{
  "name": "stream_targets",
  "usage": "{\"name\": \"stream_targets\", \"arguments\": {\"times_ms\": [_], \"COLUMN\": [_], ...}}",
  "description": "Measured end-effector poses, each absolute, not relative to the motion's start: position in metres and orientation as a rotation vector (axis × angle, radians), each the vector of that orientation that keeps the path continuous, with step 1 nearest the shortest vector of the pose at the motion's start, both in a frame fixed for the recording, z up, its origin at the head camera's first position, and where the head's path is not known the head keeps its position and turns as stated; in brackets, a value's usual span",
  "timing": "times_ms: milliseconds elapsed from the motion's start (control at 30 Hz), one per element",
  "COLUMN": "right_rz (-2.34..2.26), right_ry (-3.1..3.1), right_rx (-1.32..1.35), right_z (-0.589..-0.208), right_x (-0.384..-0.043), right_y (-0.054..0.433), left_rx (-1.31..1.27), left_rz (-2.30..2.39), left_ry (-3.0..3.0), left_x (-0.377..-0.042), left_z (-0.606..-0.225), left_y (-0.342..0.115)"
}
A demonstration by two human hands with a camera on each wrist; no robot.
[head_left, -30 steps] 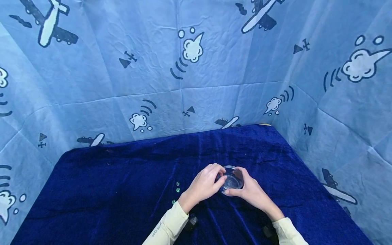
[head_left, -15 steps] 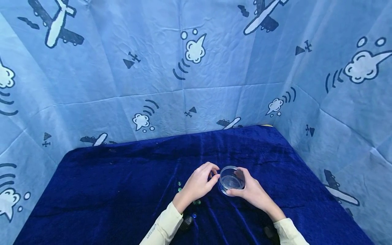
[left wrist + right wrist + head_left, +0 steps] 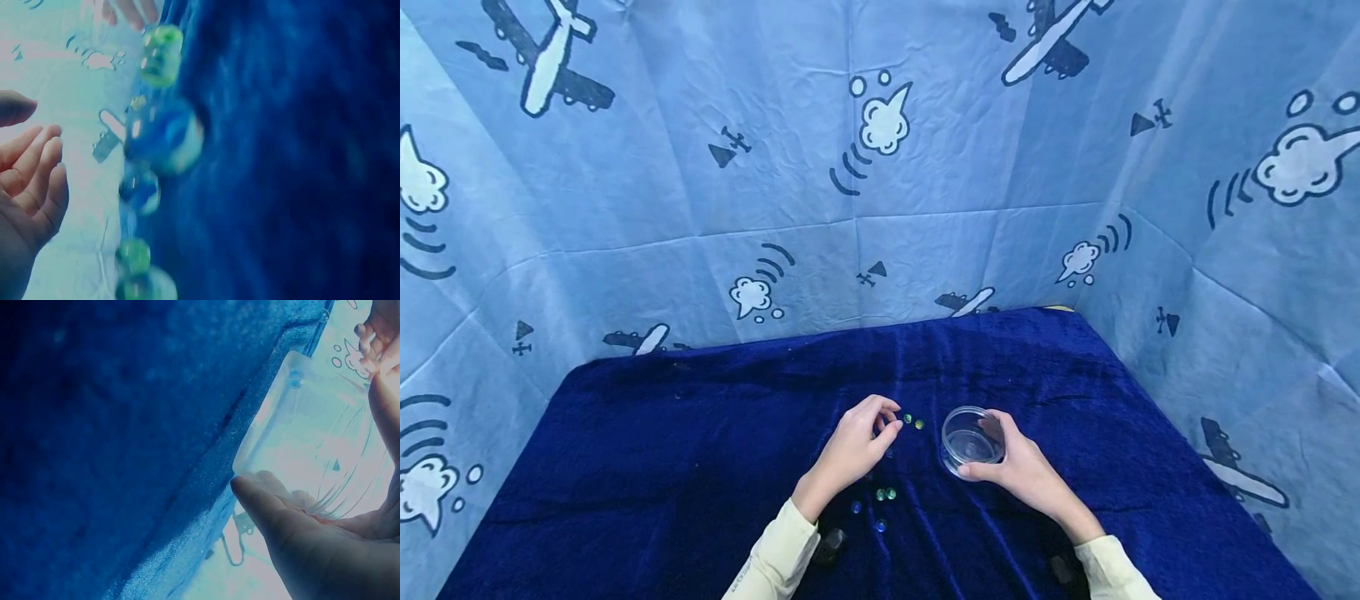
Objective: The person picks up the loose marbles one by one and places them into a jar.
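Note:
My right hand [image 3: 1030, 477] holds a clear round plastic jar [image 3: 952, 457] by its right side, thumb at the front and fingers behind. The right wrist view shows the jar's see-through wall [image 3: 306, 425] between thumb and fingers. Left of the jar is my left hand [image 3: 848, 446], its fingers loosely bent with a gap to the thumb and nothing between them. Just off its fingertips lie two green-yellow glass marbles [image 3: 919, 424]. Closer to me are two green marbles [image 3: 891, 494] side by side and blue marbles [image 3: 881, 526]. In the left wrist view a large blue marble [image 3: 165, 137] looms beside the hand.
Dark blue velvet cloth [image 3: 662, 467] with folds covers the table. Light blue curtains [image 3: 790, 167] printed with planes and clouds stand behind and at both sides. A dark wrist device [image 3: 831, 546] sits under the left wrist, another [image 3: 1062, 569] under the right.
My left hand has drawn away from the jar's rim to the left. Marbles that it covered now show on the cloth. The right hand keeps the jar in nearly the same place.

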State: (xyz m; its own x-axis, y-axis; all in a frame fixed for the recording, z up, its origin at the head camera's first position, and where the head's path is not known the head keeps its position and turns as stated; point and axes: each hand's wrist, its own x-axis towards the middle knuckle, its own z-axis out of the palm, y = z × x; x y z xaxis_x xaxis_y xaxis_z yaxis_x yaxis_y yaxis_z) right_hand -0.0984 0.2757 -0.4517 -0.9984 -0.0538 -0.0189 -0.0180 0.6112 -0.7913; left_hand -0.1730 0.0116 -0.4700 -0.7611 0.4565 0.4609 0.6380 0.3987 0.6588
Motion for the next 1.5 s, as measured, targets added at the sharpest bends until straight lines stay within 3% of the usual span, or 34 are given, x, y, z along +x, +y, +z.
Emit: {"name": "stream_targets", "arguments": {"times_ms": [700, 1500], "right_rz": [-1.398, -1.353], "right_ry": [2.739, 2.774], "right_rx": [-0.060, -0.074], "right_z": [-0.451, -0.452], "right_x": [-0.099, -0.099], "right_y": [0.276, 0.275], "left_rx": [-0.935, -1.213], "left_rz": [-1.363, -1.245], "left_ry": [-2.752, -2.771], "left_x": [-0.192, -0.190], "left_z": [-0.476, -0.480], "left_y": [-0.057, -0.064]}}
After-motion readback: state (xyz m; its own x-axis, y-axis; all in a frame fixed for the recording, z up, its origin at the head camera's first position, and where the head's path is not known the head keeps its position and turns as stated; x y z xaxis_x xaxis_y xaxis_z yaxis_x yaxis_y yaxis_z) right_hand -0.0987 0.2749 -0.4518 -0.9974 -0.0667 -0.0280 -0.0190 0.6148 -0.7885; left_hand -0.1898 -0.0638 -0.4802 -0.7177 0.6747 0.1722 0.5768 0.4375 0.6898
